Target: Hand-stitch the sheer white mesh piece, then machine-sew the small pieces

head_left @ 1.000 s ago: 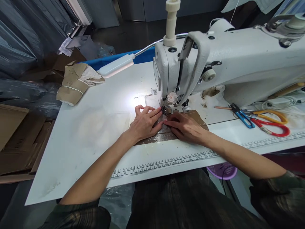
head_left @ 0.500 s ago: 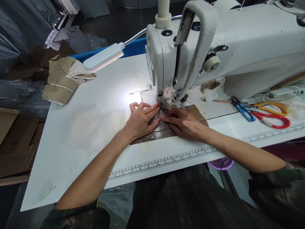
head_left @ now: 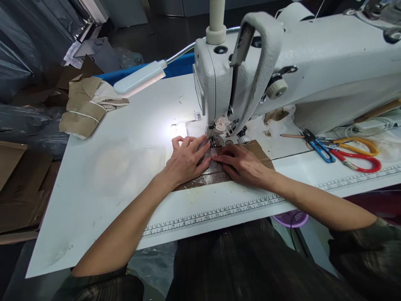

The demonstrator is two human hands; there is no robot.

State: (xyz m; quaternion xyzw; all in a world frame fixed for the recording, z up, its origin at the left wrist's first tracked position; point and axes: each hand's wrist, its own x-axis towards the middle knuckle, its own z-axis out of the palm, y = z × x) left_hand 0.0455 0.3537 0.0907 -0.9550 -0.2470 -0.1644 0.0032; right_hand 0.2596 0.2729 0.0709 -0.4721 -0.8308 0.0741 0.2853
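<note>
My left hand (head_left: 187, 161) lies flat with its fingers spread, fingertips close to the needle area of the white sewing machine (head_left: 216, 83). Under the presser foot a small piece of thin, sheer fabric (head_left: 211, 154) shows between my hands, partly hidden by the fingers. My right hand (head_left: 246, 166) is closed, thumb and forefinger pinched at the edge of that fabric. Both hands rest over a brown, shiny taped sheet (head_left: 216, 179) on the table. A pale fabric rosette (head_left: 222, 123) is fixed on the machine head just above the foot.
Scissors with red handles (head_left: 360, 162), blue-handled snips (head_left: 321, 149) and a pencil (head_left: 291, 136) lie to the right. A lamp (head_left: 140, 78) lights the white table (head_left: 81, 217). A tied brown bundle (head_left: 83, 110) sits at the back left. A ruler strip (head_left: 216, 213) follows the front edge.
The view has shifted slightly. The fingers of my left hand have shifted a little beside the foot; my right hand keeps its pinch in nearly the same place.
</note>
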